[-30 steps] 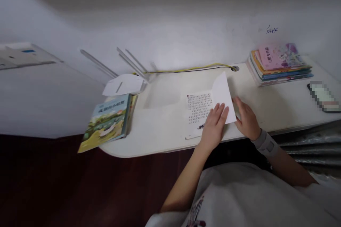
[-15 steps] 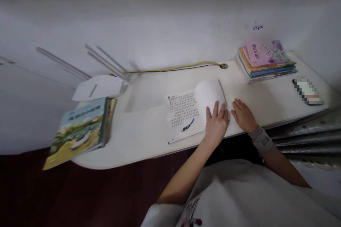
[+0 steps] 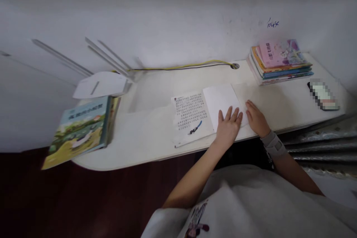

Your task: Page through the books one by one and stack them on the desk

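Note:
A thin open booklet [image 3: 192, 113] lies flat on the white desk [image 3: 150, 134], printed text on its left page and a blank white page on the right. My left hand [image 3: 229, 128] rests flat on the lower part of the blank page, fingers spread, open. My right hand [image 3: 256, 118] lies just to the right of it at the page's right edge, fingers stretched out flat; a grey band sits on that wrist.
A stack of picture books [image 3: 280, 61] stands at the back right, a phone [image 3: 323, 95] near the right edge. Two books [image 3: 80, 128] overhang the left end under a white lamp base [image 3: 100, 84]. A yellow cable [image 3: 181, 67] runs along the wall.
The white page that stood raised and folded a second ago has been turned down and now lies flat. Both hands stay on it, pressing it down.

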A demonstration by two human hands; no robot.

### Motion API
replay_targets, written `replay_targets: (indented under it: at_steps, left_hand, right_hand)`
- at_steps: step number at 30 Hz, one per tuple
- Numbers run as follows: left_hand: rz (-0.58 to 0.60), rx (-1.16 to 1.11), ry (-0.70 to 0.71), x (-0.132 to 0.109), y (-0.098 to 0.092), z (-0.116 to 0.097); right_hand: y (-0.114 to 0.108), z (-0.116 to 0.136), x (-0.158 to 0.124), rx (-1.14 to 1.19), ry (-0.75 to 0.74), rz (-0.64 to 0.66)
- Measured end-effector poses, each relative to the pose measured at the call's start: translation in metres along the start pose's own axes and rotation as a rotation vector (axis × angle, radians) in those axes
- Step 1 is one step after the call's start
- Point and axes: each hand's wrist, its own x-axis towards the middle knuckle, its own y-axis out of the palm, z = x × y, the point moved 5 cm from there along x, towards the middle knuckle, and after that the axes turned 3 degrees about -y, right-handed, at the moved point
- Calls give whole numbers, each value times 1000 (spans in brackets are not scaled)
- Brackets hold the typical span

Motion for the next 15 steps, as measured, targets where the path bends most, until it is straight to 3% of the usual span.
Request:
replay_targets:
  at_steps: [15]
  left_hand:
    - [-12,34,30,-7,-7,-9]
  right_hand:
    - [-5,2,-4,8,29,-75]
